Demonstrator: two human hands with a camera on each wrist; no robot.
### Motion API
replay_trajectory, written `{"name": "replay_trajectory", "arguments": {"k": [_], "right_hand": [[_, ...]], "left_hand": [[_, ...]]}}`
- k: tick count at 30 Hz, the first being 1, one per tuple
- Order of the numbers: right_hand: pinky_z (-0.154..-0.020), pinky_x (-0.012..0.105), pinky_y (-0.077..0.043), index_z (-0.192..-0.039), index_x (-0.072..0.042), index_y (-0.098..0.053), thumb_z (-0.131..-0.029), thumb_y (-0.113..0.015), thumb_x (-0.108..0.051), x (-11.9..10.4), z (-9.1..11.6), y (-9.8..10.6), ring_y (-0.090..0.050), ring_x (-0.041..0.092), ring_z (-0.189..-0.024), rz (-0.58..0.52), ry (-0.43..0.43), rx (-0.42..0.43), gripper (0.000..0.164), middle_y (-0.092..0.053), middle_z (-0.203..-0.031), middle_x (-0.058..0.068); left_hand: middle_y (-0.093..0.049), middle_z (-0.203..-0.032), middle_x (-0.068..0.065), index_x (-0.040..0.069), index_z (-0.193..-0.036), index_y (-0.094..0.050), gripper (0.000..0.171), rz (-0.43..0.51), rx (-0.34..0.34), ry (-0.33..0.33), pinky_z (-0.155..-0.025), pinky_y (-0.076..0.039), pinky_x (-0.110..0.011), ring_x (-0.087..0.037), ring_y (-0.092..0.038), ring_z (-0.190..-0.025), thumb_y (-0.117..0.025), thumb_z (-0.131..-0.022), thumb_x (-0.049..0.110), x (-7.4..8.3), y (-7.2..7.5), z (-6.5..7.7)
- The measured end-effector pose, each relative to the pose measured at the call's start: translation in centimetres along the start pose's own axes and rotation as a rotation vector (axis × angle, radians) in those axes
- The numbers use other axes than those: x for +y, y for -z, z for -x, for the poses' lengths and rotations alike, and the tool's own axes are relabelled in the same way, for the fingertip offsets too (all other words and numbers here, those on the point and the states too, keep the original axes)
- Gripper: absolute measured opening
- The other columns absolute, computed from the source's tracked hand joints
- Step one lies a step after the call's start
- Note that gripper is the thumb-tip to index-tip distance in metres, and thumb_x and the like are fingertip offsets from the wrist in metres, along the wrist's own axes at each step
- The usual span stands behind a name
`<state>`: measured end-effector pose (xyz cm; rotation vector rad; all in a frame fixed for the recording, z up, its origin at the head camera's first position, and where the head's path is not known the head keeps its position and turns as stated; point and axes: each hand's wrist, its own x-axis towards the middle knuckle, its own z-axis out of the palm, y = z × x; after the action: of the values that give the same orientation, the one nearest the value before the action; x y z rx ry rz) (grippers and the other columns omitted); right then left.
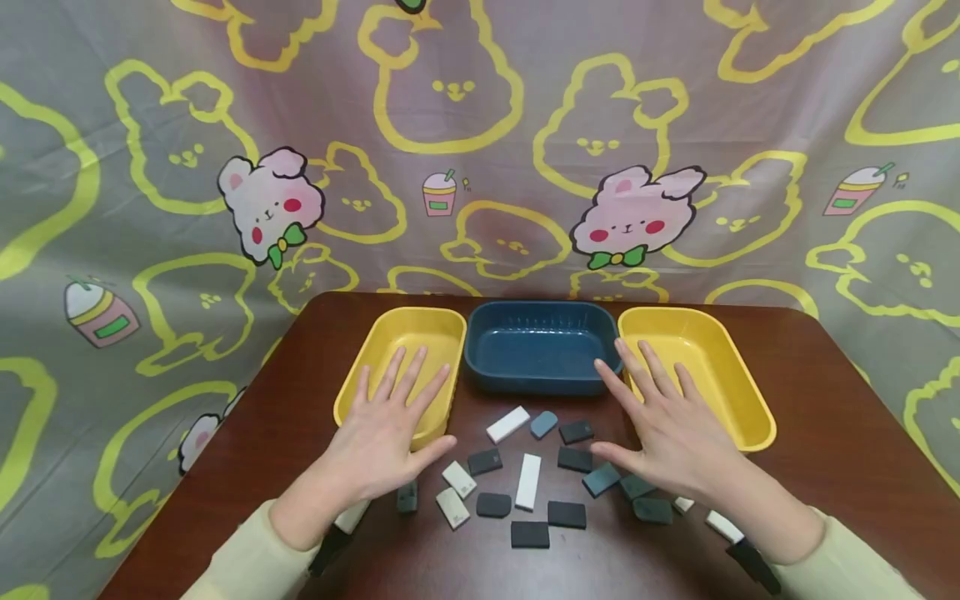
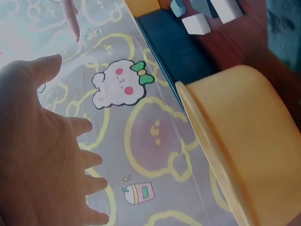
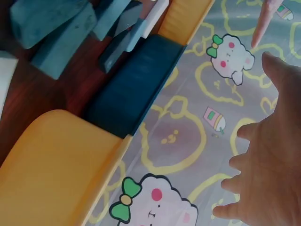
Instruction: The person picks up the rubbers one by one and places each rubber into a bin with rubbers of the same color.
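Note:
My left hand (image 1: pixel 378 429) is spread flat above the left yellow bin (image 1: pixel 352 392), holding nothing. Over the right yellow bin (image 1: pixel 738 387) and the blue bin's right corner hangs my right hand (image 1: pixel 671 425), its fingers also straight and spread. Between the two yellow bins stands the blue bin (image 1: pixel 540 385). Small flat blocks lie scattered on the table in front: white blocks (image 1: pixel 528 482), black blocks (image 1: pixel 529 534), and blue-grey blocks (image 1: pixel 602 479). Some blocks are partly hidden under my forearms. Both wrist views show the palms (image 2: pixel 42 155) with nothing in them.
The brown table (image 1: pixel 262 467) carries all three bins in a row near its back edge. A patterned curtain (image 1: pixel 480 167) with rabbits and yellow outlines hangs behind the table and along its sides.

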<state>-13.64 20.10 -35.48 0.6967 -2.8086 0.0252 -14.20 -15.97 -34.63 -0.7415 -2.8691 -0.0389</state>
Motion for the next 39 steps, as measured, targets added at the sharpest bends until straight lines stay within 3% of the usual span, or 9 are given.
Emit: {"name": "replay_trajectory", "arguments": {"k": [11, 20, 27, 35, 39], "right_hand": [[-0.106, 0.067, -0.017, -0.154, -0.017, -0.027, -0.082, -0.049, -0.076, -1.6, -2.5, -0.2, -0.005, 0.038, -0.145, -0.023, 0.084, 0.006, 0.096, -0.006, -0.161, 0.013], [-0.107, 0.063, -0.02, -0.155, -0.018, -0.026, -0.083, -0.048, -0.075, -3.8, -4.5, -1.1, -0.007, 0.037, -0.145, -0.015, 0.157, -0.031, 0.095, -0.008, -0.161, 0.012], [-0.107, 0.061, -0.022, -0.155, -0.02, -0.024, -0.084, -0.046, -0.075, -5.1, -6.0, -1.7, -0.006, 0.035, -0.146, -0.045, 0.199, -0.049, 0.092, -0.006, -0.161, 0.01], [-0.111, 0.055, -0.02, -0.156, -0.024, -0.02, -0.089, -0.044, -0.071, -7.7, -7.9, -2.1, 0.0, 0.026, -0.147, -0.14, 0.286, -0.076, 0.085, -0.004, -0.162, 0.005], [-0.11, 0.054, -0.021, -0.156, -0.025, -0.018, -0.09, -0.044, -0.069, -9.0, -8.8, -2.6, -0.002, 0.025, -0.147, -0.156, 0.326, -0.104, 0.084, -0.005, -0.162, 0.005]], "left_hand": [[-0.01, -0.16, -0.015, 0.021, -0.155, -0.023, 0.082, -0.017, 0.013, 0.07, -0.105, -0.009, -0.069, -0.038, -0.002, -0.145, -0.047, -0.09, 0.066, -3.1, 0.5, 1.7], [-0.005, -0.16, -0.02, 0.018, -0.157, -0.014, 0.084, 0.023, 0.003, 0.226, -0.103, -0.002, -0.072, -0.041, 0.002, -0.144, -0.048, -0.092, 0.06, -7.2, 1.1, 4.6], [-0.004, -0.158, -0.026, 0.013, -0.156, -0.011, 0.084, 0.075, -0.032, 0.335, -0.098, 0.001, -0.076, -0.047, 0.004, -0.142, -0.044, -0.095, 0.061, -10.2, 0.1, 6.6], [-0.019, -0.153, -0.03, 0.006, -0.153, -0.022, 0.087, 0.165, -0.152, 0.35, -0.097, -0.016, -0.075, -0.05, -0.018, -0.138, -0.049, -0.093, 0.062, -11.0, -2.6, 8.1], [-0.037, -0.145, -0.029, 0.002, -0.149, -0.03, 0.089, 0.214, -0.181, 0.325, -0.094, -0.032, -0.068, -0.047, -0.041, -0.128, -0.058, -0.088, 0.061, -10.7, -3.6, 8.3]]}}
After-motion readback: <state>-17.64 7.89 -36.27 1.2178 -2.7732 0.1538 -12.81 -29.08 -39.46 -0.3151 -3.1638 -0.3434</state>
